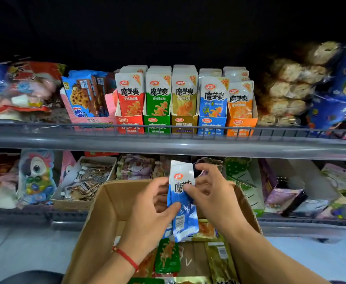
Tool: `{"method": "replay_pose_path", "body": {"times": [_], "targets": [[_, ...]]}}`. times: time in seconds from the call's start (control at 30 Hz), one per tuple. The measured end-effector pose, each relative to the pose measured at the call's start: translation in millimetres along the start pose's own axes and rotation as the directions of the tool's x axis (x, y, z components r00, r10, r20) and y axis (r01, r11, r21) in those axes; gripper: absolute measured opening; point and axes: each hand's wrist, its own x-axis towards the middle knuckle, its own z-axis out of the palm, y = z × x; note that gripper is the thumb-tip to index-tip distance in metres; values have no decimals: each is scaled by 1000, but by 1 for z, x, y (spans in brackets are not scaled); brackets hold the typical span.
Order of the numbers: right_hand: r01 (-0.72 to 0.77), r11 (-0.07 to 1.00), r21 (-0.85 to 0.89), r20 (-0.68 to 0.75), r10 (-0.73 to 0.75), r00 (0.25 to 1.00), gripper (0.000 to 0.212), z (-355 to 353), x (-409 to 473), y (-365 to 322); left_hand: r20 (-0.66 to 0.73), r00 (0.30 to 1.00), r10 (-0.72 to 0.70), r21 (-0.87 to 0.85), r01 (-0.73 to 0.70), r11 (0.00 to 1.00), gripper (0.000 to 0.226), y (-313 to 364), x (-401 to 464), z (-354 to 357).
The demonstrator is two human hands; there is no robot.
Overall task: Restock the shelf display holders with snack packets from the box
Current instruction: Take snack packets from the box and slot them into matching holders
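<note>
Both hands are on the blue packets (182, 201), held upright over the open cardboard box (98, 218). Left hand (151, 214) has its thumb pinching the front of them, right hand (211, 197) has its fingers curled around the right edge. Looks like 2 blue packets stacked together, maybe more, can't tell for sure. Below the hands in the box there's 1 green packet (168, 256) plus some gold and orange ones. Above the hands, on the upper shelf (168, 143), 5 display holders stand in a row: red (130, 125), green (157, 125), gold (184, 125), blue (211, 127), orange (240, 128), all holding packets. The blue one is up and a bit right of the hands.
</note>
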Motion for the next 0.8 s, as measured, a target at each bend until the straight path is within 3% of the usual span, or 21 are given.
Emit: {"method": "replay_pose_path", "body": {"times": [0.07, 0.13, 0.23, 0.27, 0.37, 0.43, 0.53, 0.57, 0.63, 0.7, 0.8], "targets": [[64, 995, -79, 18, -63, 998, 38, 5, -5, 1, -38, 999, 20, 7, -20, 1000, 47, 2, -1, -1], [106, 993, -52, 97, -101, 990, 37, 11, -13, -1, -41, 998, 43, -1, -43, 999, 47, 2, -1, -1], [47, 997, 68, 278, -64, 959, 78, 16, -20, -5, -3, 997, 83, -5, -83, 997, 54, 3, -6, 0], [57, 997, 54, 304, -71, 950, 76, 15, -20, -5, 37, 996, 76, -12, -76, 997, 57, 3, -8, 0], [39, 992, 121, 311, -75, 948, 17, 5, -14, -5, 229, 971, 64, -33, -58, 998, 59, 7, -10, -7], [-48, 977, 207, 378, -35, 925, 18, -9, -6, -9, 213, 972, 101, 18, -107, 994, 52, 12, -3, -18], [-276, 912, 305, 613, 34, 789, 28, -30, -1, -16, 60, 980, 187, 107, -193, 975, 42, 25, 19, -33], [-304, 905, 297, 668, 31, 744, 28, -34, 0, -16, 108, 975, 195, 109, -206, 972, 42, 31, 29, -36], [-322, 900, 294, 720, 13, 694, 25, -39, 1, -17, 330, 931, 155, 123, -205, 971, 32, 43, 48, -35], [-356, 879, 316, 726, 17, 687, 26, -40, 4, -16, 466, 876, 126, 214, -249, 945, 17, 55, 65, -30], [-309, 891, 333, 627, 36, 778, 31, -52, 15, -15, 424, 891, 161, 281, -298, 912, 11, 77, 88, -25]]}}
